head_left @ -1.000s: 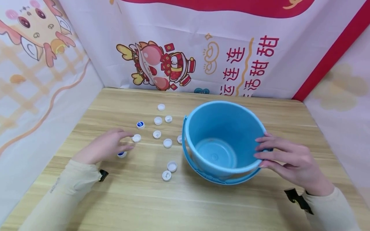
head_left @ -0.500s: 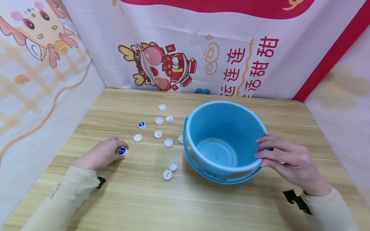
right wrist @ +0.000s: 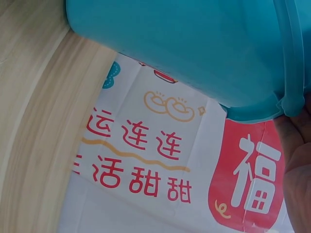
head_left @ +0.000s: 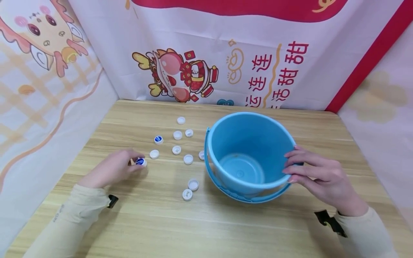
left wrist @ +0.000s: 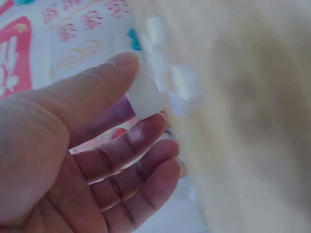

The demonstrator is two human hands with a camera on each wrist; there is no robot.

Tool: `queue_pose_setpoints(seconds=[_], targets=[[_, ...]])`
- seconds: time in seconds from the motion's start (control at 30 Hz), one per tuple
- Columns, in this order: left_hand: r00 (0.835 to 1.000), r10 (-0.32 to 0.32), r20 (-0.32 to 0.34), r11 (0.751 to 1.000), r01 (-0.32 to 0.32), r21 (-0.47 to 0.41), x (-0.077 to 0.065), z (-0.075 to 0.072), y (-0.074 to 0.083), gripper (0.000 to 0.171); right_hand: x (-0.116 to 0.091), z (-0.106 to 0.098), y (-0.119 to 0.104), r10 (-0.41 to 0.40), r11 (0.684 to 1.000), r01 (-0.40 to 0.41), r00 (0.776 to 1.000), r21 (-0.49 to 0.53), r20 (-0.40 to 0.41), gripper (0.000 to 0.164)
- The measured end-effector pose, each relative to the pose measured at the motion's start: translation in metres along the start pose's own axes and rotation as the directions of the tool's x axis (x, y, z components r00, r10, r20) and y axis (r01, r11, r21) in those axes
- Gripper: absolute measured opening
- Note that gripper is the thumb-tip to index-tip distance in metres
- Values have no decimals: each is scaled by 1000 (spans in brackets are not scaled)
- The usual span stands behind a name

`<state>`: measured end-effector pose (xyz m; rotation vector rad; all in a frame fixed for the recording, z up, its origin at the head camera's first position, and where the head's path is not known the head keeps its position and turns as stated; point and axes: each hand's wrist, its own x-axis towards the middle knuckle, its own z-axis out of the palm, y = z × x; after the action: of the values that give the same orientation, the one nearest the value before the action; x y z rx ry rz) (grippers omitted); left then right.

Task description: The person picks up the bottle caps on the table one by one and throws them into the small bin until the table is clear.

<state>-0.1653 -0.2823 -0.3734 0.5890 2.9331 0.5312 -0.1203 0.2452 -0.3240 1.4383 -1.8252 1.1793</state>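
Observation:
Between thumb and fingers, my left hand [head_left: 117, 166] pinches a white bottle cap with a blue top [head_left: 140, 162]; in the left wrist view the white side of that bottle cap [left wrist: 146, 94] shows between thumb and fingertips. My right hand [head_left: 326, 175] grips the right rim of a light blue bucket [head_left: 226, 177], thumb outside and fingers over the edge. No object shows inside the bucket. In the right wrist view the bucket's wall [right wrist: 184, 43] fills the top, with part of the right hand [right wrist: 299, 165] at the edge.
Several white bottle caps [head_left: 188, 159] lie scattered on the wooden table [head_left: 161, 222] left of the bucket. Another blue-topped cap [head_left: 158, 139] sits among them. The bucket's handle [head_left: 209, 172] hangs down its left and front. Printed cloth [head_left: 193, 21] stands behind the table.
My left hand has taken hold of the blue-topped bottle cap and moved it slightly up and right in the head view. The right hand stays on the bucket's rim.

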Motion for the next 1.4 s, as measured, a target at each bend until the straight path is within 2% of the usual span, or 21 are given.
queue_pose_setpoints(seconds=[0.17,0.27,0.37,0.43,0.6,0.77,0.87,1.07,1.4], targets=[[993,91,-71,995,-88,44,7,-25,32,33,-1,-1,-2,16,1000,-16,1000,-14,5,30],[978,168,-124,984,-157,88,13,-42,59,34,-1,-2,-2,23,999,-22,1000,-35,9,31],[948,265,-176,961,-245,126,19,-59,89,35,0,-2,-2,12,999,-12,1000,-48,8,31],[921,339,-194,937,-312,154,23,-69,109,38,0,-1,-3,2,999,-2,1000,-54,6,31],[874,460,-156,880,-424,215,38,-91,157,43,1,-2,-4,-2,998,3,1000,-70,9,31],[838,539,-82,829,-510,231,59,-99,193,43,2,-4,-4,0,997,2,1000,-81,20,31],[828,559,-43,814,-537,222,73,-100,209,42,3,-3,-3,-15,998,16,1000,-58,16,29],[832,554,33,808,-547,220,93,-99,231,42,4,-3,-3,-29,999,30,999,-39,23,29],[824,556,109,794,-565,226,116,-90,246,40,2,-7,-2,1,997,3,999,-83,47,29]])
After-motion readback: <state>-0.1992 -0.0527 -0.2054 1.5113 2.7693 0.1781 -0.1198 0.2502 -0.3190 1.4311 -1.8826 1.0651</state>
